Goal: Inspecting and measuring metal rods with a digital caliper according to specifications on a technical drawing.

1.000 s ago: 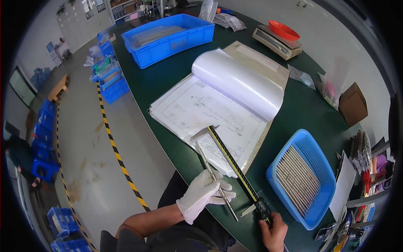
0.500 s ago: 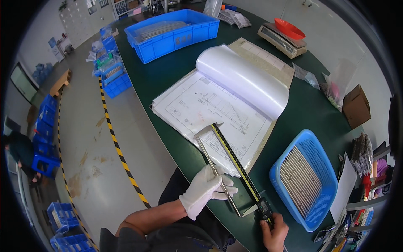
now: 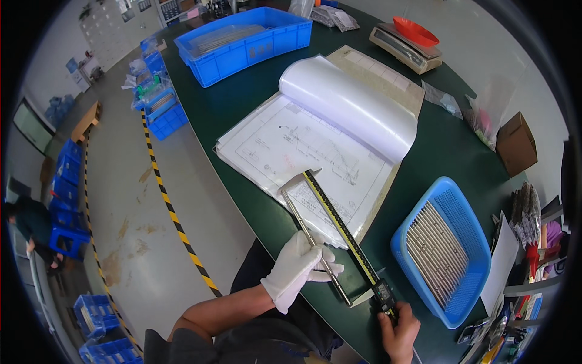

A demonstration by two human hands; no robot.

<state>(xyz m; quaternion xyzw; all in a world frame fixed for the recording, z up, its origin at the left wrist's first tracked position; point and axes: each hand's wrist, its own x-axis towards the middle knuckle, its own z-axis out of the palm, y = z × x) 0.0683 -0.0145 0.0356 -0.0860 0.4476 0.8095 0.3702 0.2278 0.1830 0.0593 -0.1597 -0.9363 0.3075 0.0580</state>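
My left hand (image 3: 294, 266), in a white glove, is closed around a slim metal rod (image 3: 295, 213). The rod slants over the near edge of the table, its far end above printed drawing sheets (image 3: 315, 151). A digital caliper (image 3: 342, 225) with a black and yellow scale lies alongside it, jaws wide apart. One jaw is by the rod's far end, the other by its near end; whether both touch, I cannot tell. My bare right hand (image 3: 400, 332) grips the caliper near its display. Right of it, a light blue basket (image 3: 405, 267) contains several similar rods.
A dark green table (image 3: 267, 212) carries a blue crate (image 3: 242, 59) of bagged rods, a weighing scale (image 3: 405, 48) with a red pan, and a cardboard box (image 3: 516, 145). Blue crates (image 3: 167, 123) stand on the floor at left, where a person (image 3: 33, 224) is.
My view has shifted slightly. The rod and caliper keep nearly the same pose in my hands, with the jaws still wide apart.
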